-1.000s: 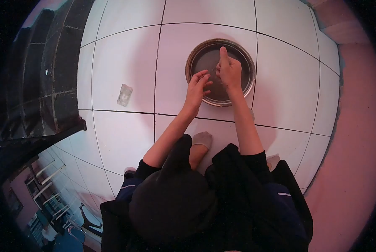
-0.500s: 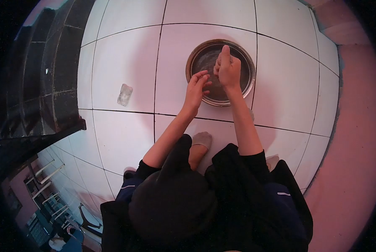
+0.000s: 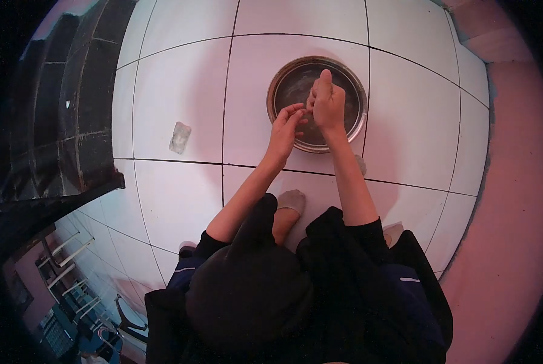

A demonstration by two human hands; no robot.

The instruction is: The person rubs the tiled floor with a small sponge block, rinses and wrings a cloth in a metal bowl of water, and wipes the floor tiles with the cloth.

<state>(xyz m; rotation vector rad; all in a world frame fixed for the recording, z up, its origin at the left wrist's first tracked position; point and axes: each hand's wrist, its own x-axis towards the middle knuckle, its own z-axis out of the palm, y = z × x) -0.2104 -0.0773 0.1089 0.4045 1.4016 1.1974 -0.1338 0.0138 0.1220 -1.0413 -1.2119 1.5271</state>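
A round metal pan or basin (image 3: 362, 124) with a worn rim and a dark inside lies on the white tiles. Over its right part, my right hand (image 3: 328, 108) is closed, its fingers curled and its thumb stretched upward; whatever may be inside the fist is hidden. My left hand (image 3: 285, 134) hangs over the basin's lower left rim, fingers bent but apart, with nothing visible in them. Its fingertips come close to the right hand's curled fingers; whether they touch I cannot tell.
A small pale, clear-looking packet (image 3: 180, 138) lies on the floor at left. Another pale lump (image 3: 360, 165) shows beside my right forearm. Dark tiled steps (image 3: 71, 109) stand at left, a pink wall (image 3: 520, 182) at right. My socked foot (image 3: 291, 201) is below the basin.
My right hand has shifted slightly down and left, narrowing the gap to my left hand's fingertips. More of the pale lump by my right forearm shows.
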